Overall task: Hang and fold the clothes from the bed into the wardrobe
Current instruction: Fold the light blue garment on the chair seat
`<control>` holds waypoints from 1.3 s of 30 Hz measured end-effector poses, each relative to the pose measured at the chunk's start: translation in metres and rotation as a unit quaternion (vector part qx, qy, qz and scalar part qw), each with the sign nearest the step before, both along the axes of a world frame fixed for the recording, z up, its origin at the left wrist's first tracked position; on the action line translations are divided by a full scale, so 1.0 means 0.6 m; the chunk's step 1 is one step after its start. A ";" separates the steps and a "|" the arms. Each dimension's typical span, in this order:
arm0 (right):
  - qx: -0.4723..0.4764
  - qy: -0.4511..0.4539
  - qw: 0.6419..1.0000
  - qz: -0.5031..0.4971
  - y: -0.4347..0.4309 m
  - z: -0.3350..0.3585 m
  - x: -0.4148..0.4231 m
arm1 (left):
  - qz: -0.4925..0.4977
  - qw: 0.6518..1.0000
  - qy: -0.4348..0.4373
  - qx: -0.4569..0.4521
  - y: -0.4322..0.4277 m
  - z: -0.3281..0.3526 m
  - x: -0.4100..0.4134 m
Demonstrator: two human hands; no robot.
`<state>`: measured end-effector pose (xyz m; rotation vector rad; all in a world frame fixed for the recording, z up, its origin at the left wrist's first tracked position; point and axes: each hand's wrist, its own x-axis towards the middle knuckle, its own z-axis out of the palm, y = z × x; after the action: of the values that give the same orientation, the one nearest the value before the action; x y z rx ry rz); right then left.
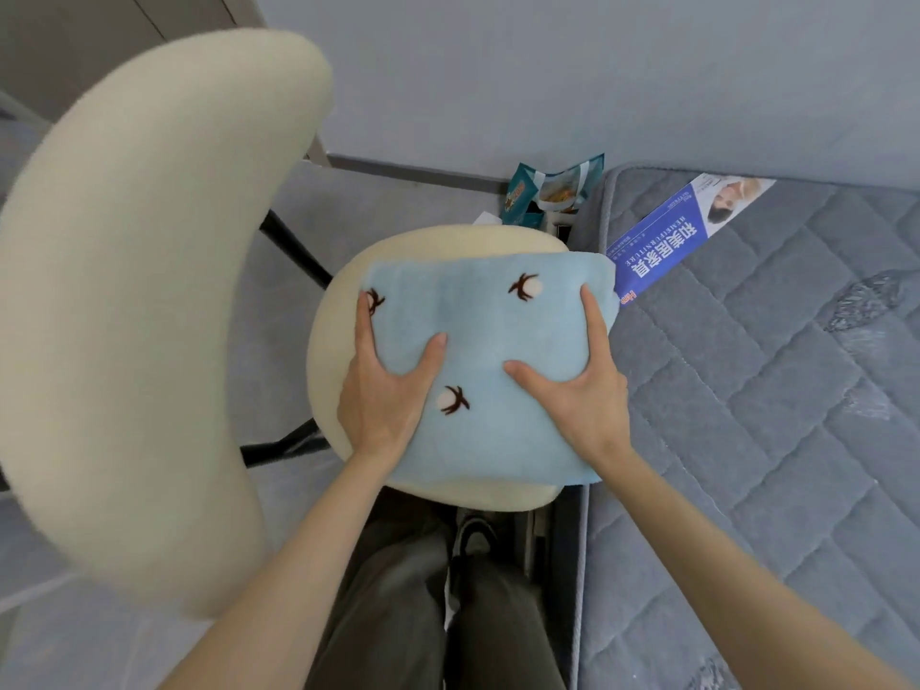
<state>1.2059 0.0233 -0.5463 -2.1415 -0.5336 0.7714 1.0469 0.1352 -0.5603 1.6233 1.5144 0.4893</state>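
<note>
A folded light-blue fleece garment (478,321) with small brown-and-white motifs lies on the round cream seat (333,351) of a chair. My left hand (386,385) lies flat on its left edge, fingers straight and thumb spread onto the cloth. At its right edge my right hand (580,385) presses down the same way, index finger pointing along the side. Neither hand curls round the cloth. The grey quilted mattress of the bed (776,390) runs along the right, bare of clothes where it shows. The wardrobe is out of view.
The chair's cream backrest (149,301) looms large at the left, with black legs (293,251) below. A blue label (667,241) lies on the mattress corner. A teal bag (552,191) stands on the floor by the wall. My legs stand between chair and bed.
</note>
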 end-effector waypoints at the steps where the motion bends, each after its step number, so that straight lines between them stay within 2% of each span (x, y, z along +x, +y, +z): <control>1: 0.014 -0.008 1.000 0.011 -0.005 0.021 -0.001 | 0.006 1.000 -0.003 0.015 -0.010 0.021 -0.005; 11: 0.163 -0.092 0.977 0.104 -0.033 0.293 -0.036 | 0.066 0.984 -0.098 0.131 -0.070 0.288 -0.076; 18: 0.263 -0.111 0.941 0.180 -0.011 0.483 -0.131 | 0.103 0.961 -0.130 0.222 -0.087 0.480 -0.196; 22: 0.314 -0.102 0.913 0.239 -0.005 0.562 -0.215 | 0.114 0.949 -0.114 0.271 -0.113 0.562 -0.296; 28: 0.357 -0.086 0.878 0.307 -0.031 0.634 -0.376 | 0.184 0.929 -0.088 0.308 -0.199 0.635 -0.465; 39: 0.390 -0.065 0.819 0.416 -0.171 0.677 -0.714 | 0.304 0.887 -0.097 0.335 -0.432 0.675 -0.797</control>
<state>0.7775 -0.0791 -0.1399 -1.1323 -1.6059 0.6606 0.5689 -0.1241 -0.1554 1.4678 1.7944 1.6213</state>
